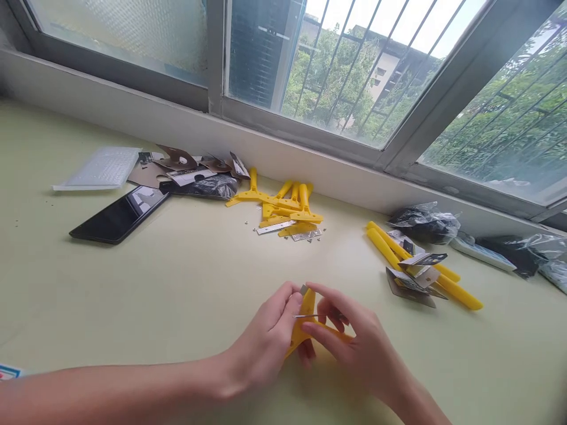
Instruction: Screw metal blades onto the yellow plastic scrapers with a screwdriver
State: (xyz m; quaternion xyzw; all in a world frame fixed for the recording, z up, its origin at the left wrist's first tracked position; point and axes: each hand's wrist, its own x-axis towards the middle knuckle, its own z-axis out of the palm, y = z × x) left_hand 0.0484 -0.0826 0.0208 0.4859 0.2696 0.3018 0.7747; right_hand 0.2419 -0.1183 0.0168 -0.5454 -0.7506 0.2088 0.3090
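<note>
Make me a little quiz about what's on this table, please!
1. True or false: both hands hold one yellow plastic piece.
2. What lies left of the pile of yellow pieces? A) black phone B) red cup C) green ball
3. Fill in: the thin metal blade sits between the left hand and the ______ hand.

Key: 1 true. 2 A, the black phone. 3 right.

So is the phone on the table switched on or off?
Off, as far as the view shows: the phone lies flat with its screen up, and the screen is dark, showing only a pale reflection.
</note>
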